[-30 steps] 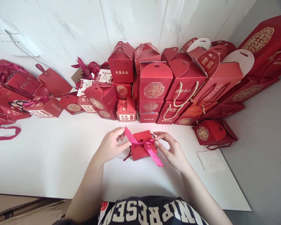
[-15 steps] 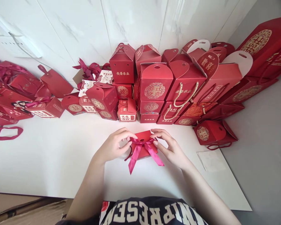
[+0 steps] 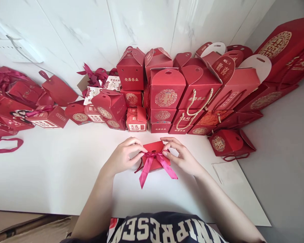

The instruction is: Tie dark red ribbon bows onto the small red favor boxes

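Note:
A small red box [image 3: 154, 146] stands on the white table between my hands, a dark red cord at its left side. Across its front lies a pink ribbon [image 3: 147, 167] tied in a bow, both tails hanging toward me. My left hand [image 3: 124, 153] pinches the bow's left loop between thumb and fingers. On the other side my right hand [image 3: 181, 157] pinches the right loop near the knot, its index finger stretched over the box's upper right edge.
Red gift boxes [image 3: 167, 89] are stacked along the tiled wall. A red box [image 3: 230, 143] lies at the right near a clear flat piece [image 3: 228, 173]. More boxes and ribbons [image 3: 10, 76] fill the left. A ribbon loop [image 3: 8, 145] lies on the table [image 3: 53, 175].
The fingertips of both my hands have closed on the bow's loops and come slightly nearer the knot. The view has shifted very slightly.

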A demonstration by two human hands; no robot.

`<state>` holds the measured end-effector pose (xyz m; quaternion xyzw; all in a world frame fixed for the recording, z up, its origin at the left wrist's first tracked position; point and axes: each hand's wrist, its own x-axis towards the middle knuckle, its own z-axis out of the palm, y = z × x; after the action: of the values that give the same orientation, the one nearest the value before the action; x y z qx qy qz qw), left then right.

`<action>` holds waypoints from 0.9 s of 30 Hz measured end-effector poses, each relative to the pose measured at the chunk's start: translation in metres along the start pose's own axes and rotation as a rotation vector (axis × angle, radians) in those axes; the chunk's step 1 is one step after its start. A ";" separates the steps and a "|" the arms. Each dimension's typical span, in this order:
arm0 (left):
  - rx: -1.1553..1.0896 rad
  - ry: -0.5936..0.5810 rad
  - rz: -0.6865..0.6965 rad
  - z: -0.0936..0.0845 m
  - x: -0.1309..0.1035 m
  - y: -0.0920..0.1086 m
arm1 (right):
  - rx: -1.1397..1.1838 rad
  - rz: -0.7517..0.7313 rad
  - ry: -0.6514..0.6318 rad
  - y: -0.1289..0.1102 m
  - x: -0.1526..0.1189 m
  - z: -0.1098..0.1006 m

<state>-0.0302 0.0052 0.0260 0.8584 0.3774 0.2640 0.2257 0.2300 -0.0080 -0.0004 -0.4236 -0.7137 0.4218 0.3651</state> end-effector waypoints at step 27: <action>-0.118 -0.002 -0.016 0.005 0.005 0.012 | -0.058 -0.061 0.198 0.007 -0.002 0.018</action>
<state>-0.0178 0.0005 0.0302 0.8409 0.3678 0.2830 0.2782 0.2170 -0.0132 -0.0140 -0.4515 -0.6987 0.3459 0.4341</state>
